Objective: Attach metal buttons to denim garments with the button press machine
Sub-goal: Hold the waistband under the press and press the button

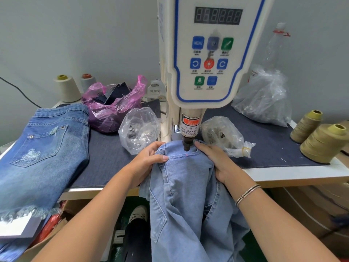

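We hold the light jeans [185, 178] waistband under the press head [187, 142], left hand [149, 161] pinching the fabric, right hand [213, 157] lying flat on it. No button shows there yet; darker shorts [43, 148] wait on the table [283, 173].

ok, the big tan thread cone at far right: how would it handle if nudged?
The tan cone looks tightly wound, so likely firm and dense. It leans on the table edge, so a nudge may tip it; once over, its tapered body would probably roll in a curve.
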Tool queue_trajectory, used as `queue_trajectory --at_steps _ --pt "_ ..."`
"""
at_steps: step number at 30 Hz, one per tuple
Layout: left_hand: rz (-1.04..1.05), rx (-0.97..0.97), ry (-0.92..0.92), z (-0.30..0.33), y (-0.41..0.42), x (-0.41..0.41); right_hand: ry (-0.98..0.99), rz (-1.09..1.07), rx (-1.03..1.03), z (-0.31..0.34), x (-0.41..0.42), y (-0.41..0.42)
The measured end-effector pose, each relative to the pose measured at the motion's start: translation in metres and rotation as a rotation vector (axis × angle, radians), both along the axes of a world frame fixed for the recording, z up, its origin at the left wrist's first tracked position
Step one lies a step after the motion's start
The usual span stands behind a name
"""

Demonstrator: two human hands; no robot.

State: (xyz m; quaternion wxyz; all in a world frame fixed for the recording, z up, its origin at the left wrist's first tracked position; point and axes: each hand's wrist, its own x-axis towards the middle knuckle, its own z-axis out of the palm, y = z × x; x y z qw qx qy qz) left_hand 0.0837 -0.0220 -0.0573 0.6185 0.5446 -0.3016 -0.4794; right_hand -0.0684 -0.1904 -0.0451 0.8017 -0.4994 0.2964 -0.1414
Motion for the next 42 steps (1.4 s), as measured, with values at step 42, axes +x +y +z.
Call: queue_trajectory --at_steps 42 --pt "-0.239 0.229 -0.323 0.026 0.009 -0.008 0.024 0.152 0.091 0.001 -0.047 0.014"
